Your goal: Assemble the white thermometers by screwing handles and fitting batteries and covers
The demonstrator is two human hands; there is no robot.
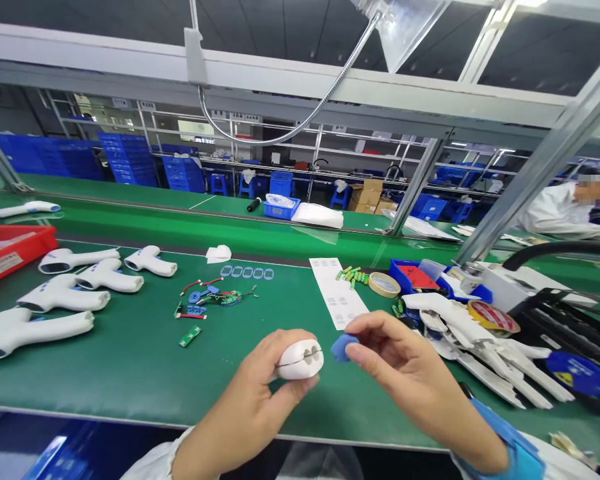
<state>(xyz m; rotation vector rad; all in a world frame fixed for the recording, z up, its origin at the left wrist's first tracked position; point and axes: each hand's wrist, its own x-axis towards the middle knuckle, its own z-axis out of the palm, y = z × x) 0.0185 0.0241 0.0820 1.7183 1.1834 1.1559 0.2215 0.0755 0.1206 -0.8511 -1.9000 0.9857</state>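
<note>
My left hand [263,387] is wrapped round a white plastic housing [300,360], whose end faces me and shows two round openings and a dark seam between its halves. Just right of it, my right hand [400,363] pinches a small blue piece [344,348] between thumb and forefinger. A narrow gap separates the blue piece from the housing. Both hands are above the front part of the green table [220,373]. The rest of the housing is hidden by my left hand.
White gun-shaped housings [63,293] and a red bin [17,253] are at left. Wired parts [215,297] and blue rings [247,273] lie mid-table. White shells [485,347], tape [384,285] and blue trays [415,275] crowd the right. A person [555,207] sits beyond.
</note>
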